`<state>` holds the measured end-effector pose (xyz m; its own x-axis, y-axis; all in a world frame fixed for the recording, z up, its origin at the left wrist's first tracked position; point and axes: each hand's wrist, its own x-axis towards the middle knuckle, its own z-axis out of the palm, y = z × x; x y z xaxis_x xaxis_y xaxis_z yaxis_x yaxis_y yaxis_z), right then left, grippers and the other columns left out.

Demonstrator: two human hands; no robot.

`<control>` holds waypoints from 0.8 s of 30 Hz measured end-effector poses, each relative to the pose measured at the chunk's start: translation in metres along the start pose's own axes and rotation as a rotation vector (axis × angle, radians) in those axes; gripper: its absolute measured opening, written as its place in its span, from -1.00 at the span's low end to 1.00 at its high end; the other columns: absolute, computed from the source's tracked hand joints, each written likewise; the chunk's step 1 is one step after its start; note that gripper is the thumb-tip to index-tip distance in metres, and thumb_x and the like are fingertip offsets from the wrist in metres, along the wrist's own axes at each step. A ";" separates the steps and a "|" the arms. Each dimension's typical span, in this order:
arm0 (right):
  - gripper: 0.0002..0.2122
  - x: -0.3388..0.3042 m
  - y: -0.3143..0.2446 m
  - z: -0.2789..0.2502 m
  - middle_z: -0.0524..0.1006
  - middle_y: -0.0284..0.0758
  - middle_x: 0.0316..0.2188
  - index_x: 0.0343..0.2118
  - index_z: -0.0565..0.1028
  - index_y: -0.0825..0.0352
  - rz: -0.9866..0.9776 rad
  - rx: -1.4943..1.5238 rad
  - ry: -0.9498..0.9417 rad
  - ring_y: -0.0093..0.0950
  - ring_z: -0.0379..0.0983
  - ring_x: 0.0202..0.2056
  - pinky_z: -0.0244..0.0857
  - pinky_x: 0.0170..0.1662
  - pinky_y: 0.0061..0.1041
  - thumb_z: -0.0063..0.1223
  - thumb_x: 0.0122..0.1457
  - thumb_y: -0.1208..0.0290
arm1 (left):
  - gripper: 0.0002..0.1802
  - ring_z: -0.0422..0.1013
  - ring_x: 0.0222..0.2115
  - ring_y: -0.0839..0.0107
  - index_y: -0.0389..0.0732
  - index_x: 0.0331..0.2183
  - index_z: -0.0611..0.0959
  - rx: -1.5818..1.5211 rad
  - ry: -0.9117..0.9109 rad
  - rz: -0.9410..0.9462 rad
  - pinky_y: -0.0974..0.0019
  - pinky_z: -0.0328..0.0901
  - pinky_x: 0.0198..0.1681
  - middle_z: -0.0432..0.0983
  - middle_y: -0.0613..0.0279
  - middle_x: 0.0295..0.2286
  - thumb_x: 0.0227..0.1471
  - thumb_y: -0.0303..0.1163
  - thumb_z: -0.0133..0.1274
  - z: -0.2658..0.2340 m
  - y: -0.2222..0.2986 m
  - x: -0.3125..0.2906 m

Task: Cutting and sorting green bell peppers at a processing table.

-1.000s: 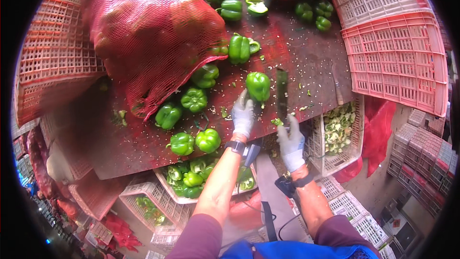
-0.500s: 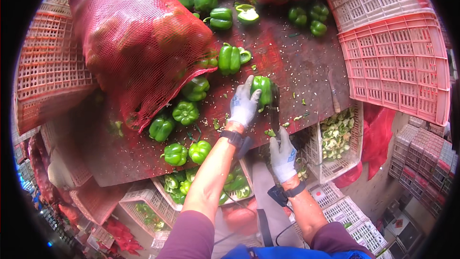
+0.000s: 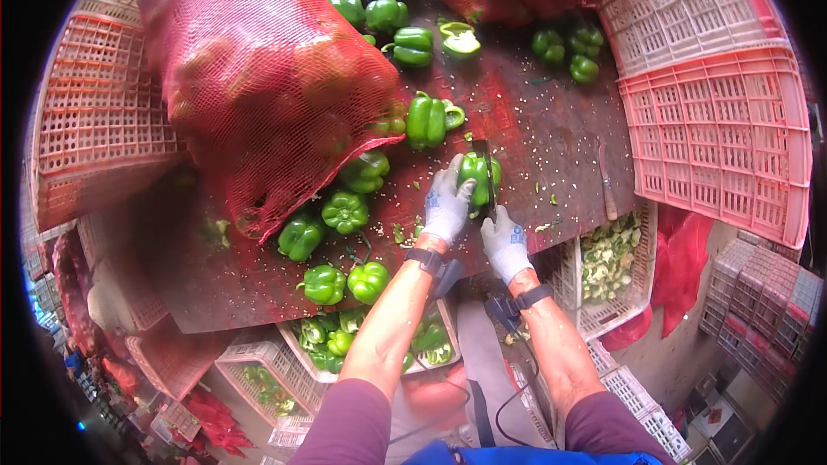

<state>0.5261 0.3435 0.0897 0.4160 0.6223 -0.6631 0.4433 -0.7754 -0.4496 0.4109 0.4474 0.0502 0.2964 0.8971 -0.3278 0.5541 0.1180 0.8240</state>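
A green bell pepper (image 3: 470,174) lies on the dark red board (image 3: 551,133), steadied on its left side by my gloved left hand (image 3: 447,205), its fingers closed round it. My gloved right hand (image 3: 506,243) grips a knife (image 3: 490,170); its handle is hidden in the fist. The dark blade points away from me and lies over the right part of the pepper; how deep it sits I cannot tell. Just beyond stands another whole pepper (image 3: 425,121) beside a cut piece (image 3: 453,115). Several whole peppers (image 3: 345,212) lie left of my left hand.
A red mesh sack (image 3: 267,77) of peppers fills the left of the board. A second knife (image 3: 606,185) lies to the right. Crates hold cut peppers (image 3: 340,344) and pale cores (image 3: 610,257) below the front edge. Stacked pink crates (image 3: 715,138) rise on the right.
My right hand has moved up and away from me, bringing the knife blade from beside the pepper to over it. My left hand stays on the pepper. The whole view has shifted slightly.
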 end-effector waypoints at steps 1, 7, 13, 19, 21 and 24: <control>-0.64 0.001 0.000 0.003 0.60 0.11 -0.32 0.03 0.44 0.33 -0.008 0.001 0.012 0.11 0.56 -0.23 0.37 -0.14 0.06 -0.11 0.28 0.22 | -0.36 0.46 -0.01 -0.05 -0.05 0.27 0.41 -0.002 0.014 -0.003 0.07 0.35 0.08 0.50 -0.13 -0.03 0.18 -0.30 0.15 0.000 -0.004 -0.001; -0.69 -0.006 -0.043 -0.016 0.60 0.07 -0.38 0.01 0.46 0.35 -0.067 0.250 0.256 0.04 0.59 -0.29 0.41 -0.21 -0.07 -0.07 0.28 0.32 | -0.35 0.38 0.12 -0.04 -0.08 0.27 0.41 0.038 0.114 0.060 0.09 0.29 0.20 0.43 -0.11 0.11 0.17 -0.30 0.14 -0.035 -0.014 -0.028; -0.64 -0.009 -0.134 -0.009 0.63 0.03 -0.35 0.08 0.40 0.34 -0.316 0.108 0.306 0.08 0.57 -0.23 0.40 -0.14 -0.01 -0.08 0.30 0.25 | -0.49 0.46 -0.02 0.02 -0.13 0.10 0.55 0.350 0.269 -0.043 0.07 0.39 0.02 0.48 0.00 -0.02 0.11 -0.29 0.20 -0.123 -0.029 -0.130; -0.62 0.057 -0.153 0.045 0.58 0.21 -0.25 0.08 0.34 0.41 -0.182 -0.130 0.107 0.15 0.53 -0.14 0.37 -0.05 0.06 -0.17 0.29 0.29 | -0.37 0.43 0.01 -0.03 -0.12 0.13 0.53 0.525 0.207 -0.393 0.05 0.38 0.04 0.40 -0.05 0.03 0.03 -0.22 0.30 -0.135 -0.082 -0.222; -0.63 0.059 -0.166 0.044 0.59 0.17 -0.18 0.05 0.40 0.41 -0.154 -0.205 0.076 0.09 0.53 -0.07 0.38 0.01 0.01 -0.17 0.27 0.31 | -0.31 0.45 -0.02 -0.08 -0.05 0.18 0.48 0.435 0.277 -0.392 0.02 0.40 0.02 0.32 -0.09 0.09 0.02 -0.20 0.31 -0.125 -0.100 -0.230; -0.63 0.070 -0.182 0.020 0.58 0.12 -0.06 0.03 0.47 0.42 -0.127 -0.333 0.006 0.03 0.52 0.02 0.39 0.08 -0.06 -0.16 0.24 0.34 | -0.27 0.43 0.01 -0.11 0.00 0.21 0.45 0.390 0.264 -0.397 0.00 0.40 0.02 0.26 -0.14 0.13 0.01 -0.19 0.31 -0.117 -0.104 -0.219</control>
<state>0.4591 0.5261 0.1129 0.3450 0.7129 -0.6105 0.7257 -0.6151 -0.3083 0.1971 0.2883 0.0908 -0.1658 0.8979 -0.4079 0.8412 0.3446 0.4166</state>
